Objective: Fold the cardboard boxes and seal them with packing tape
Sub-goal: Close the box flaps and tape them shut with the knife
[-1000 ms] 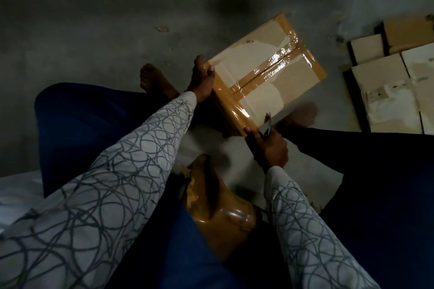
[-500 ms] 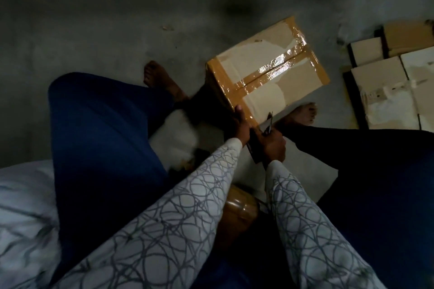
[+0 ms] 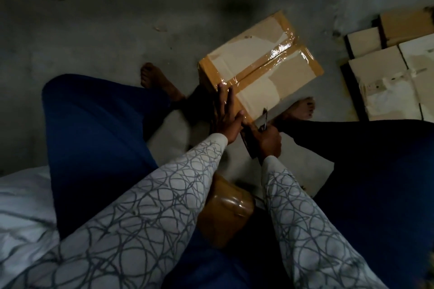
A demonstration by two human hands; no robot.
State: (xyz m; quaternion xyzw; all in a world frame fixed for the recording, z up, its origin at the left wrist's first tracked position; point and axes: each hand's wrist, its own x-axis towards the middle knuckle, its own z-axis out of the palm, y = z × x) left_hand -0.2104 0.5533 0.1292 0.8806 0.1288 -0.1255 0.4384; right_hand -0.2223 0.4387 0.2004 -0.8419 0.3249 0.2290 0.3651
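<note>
One cardboard box [image 3: 260, 65] is the biggest thing I have to work with. It sits on the concrete floor [image 3: 117, 37] between the person's bare feet, just beyond the knees. Its top faces up. The long axis runs from near left to far right, and the glossy centre strip of packing tape [image 3: 277, 51] follows that line over the flap seam. Brown bands also cross both short ends.

Right of it, well apart, flattened cardboard boxes [image 3: 387, 73] lie in a pile, presumably waiting to be folded.

The tape roll [image 3: 226, 213] rests in the lap between the thighs. I judge it is parked there to stay within reach while both hands are busy.

The left hand [image 3: 226, 112] lies flat with its fingers straight along the near end band. It is pressing the tape down onto the edge, which I read as rubbing it on so it grips.

The right hand [image 3: 267, 138] is clenched round a small cutting tool [image 3: 265, 119], blade up, just beside the box's near corner. It is probably placed there to trim the strip's tail. In this dim view I cannot tell whether it is scissors or a knife.
</note>
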